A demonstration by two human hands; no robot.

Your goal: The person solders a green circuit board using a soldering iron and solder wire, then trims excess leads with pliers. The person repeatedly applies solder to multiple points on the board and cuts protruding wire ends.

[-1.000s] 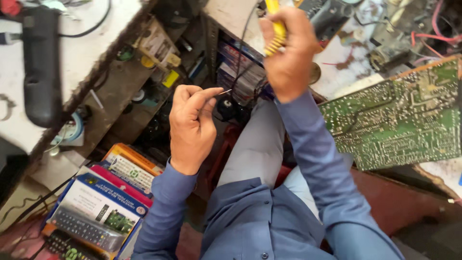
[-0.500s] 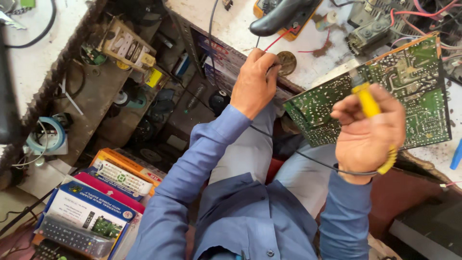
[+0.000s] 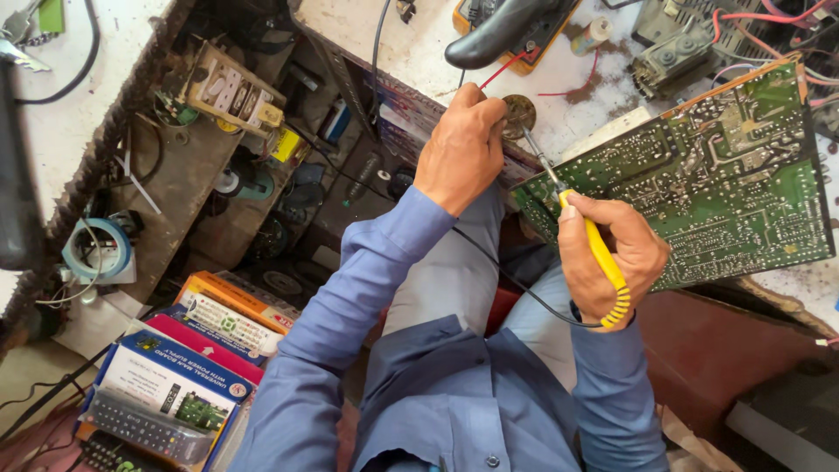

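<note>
Below the left hand (image 3: 461, 150), closed near a round tin (image 3: 519, 110), lay flat colourful boxes (image 3: 188, 350), while the right hand (image 3: 610, 255) gripped a yellow soldering iron (image 3: 598, 253) beside a green circuit board (image 3: 699, 179).

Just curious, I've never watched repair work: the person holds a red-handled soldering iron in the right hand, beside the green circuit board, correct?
Not quite. In the head view the soldering iron in the right hand has a yellow handle, not red. It is beside the green circuit board.
</note>
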